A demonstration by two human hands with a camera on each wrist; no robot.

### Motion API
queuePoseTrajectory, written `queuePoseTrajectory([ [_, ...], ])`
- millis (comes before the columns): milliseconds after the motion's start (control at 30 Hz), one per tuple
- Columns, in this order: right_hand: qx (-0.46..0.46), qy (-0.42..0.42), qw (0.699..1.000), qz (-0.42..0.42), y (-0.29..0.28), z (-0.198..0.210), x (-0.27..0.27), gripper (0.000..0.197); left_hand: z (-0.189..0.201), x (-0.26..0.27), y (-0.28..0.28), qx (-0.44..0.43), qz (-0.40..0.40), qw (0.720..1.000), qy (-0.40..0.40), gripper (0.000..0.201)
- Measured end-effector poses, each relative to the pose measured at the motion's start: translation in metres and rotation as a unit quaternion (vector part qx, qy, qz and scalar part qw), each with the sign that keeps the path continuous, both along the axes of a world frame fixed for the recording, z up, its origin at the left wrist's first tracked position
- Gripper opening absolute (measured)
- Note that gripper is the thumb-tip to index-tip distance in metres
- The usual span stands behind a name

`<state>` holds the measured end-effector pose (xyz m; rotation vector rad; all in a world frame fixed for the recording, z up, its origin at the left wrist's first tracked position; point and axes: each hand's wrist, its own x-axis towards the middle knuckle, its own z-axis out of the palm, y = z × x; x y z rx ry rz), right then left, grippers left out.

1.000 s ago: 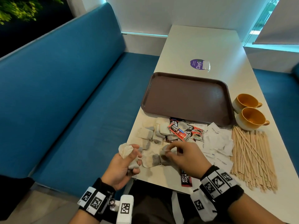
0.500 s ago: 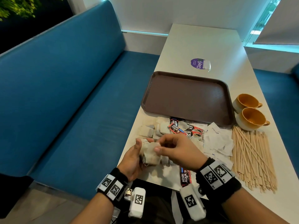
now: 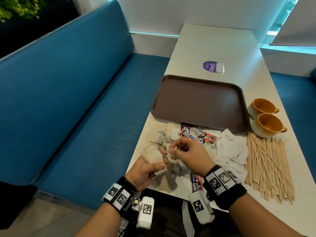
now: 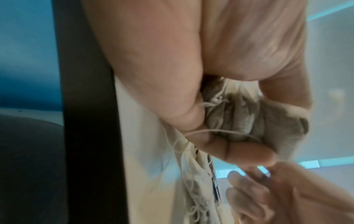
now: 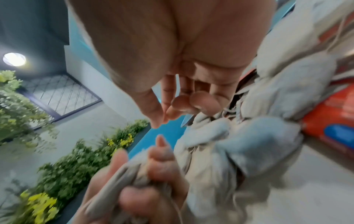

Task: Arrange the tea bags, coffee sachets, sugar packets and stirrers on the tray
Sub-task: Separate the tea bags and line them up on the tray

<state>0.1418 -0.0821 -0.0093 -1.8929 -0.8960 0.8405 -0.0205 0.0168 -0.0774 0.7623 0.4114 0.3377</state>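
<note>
My left hand grips a bunch of beige tea bags at the table's near left edge; strings hang from the bunch. Just right of it, my right hand hovers over the loose tea bag pile, its fingers loosely curled. The right wrist view shows nothing between those fingertips. Red coffee sachets, white sugar packets and wooden stirrers lie on the table in front of the brown tray, which holds nothing.
Two orange cups stand right of the tray, touching its corner. One coffee sachet lies at the near table edge under my right wrist. A purple sticker is beyond the tray. A blue bench runs along the left.
My right hand took a tea bag from the pile, pressed it into the bunch in my left hand, and has now drawn back to the right. The left hand's bunch has grown.
</note>
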Motion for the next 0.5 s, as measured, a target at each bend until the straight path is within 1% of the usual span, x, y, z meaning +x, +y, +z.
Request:
queuePoseTrajectory([
  [67,0.004,-0.019,0.999,-0.035,-0.003,0.0,0.014,0.006,0.002,-0.002,0.0,-0.014,0.015,1.0,0.001,0.062],
  [133,-0.005,-0.048,0.998,-0.041,-0.006,0.0,0.024,0.011,0.001,-0.003,0.0,-0.028,0.028,0.999,-0.01,0.057],
  [233,-0.04,-0.111,0.993,0.006,-0.003,-0.001,0.024,0.017,0.001,-0.003,0.001,-0.052,0.048,0.997,-0.02,0.052],
  [400,-0.125,-0.206,0.966,0.092,0.012,-0.014,0.005,0.039,0.002,-0.005,0.003,-0.073,0.073,0.995,-0.014,0.054],
  [467,-0.15,-0.244,0.952,0.11,0.017,-0.021,0.001,0.039,0.002,-0.006,0.003,-0.07,0.071,0.995,-0.005,0.051],
  [500,-0.155,-0.256,0.948,0.11,0.018,-0.025,0.0,0.036,0.003,-0.007,0.003,-0.062,0.069,0.996,0.0,0.051],
])
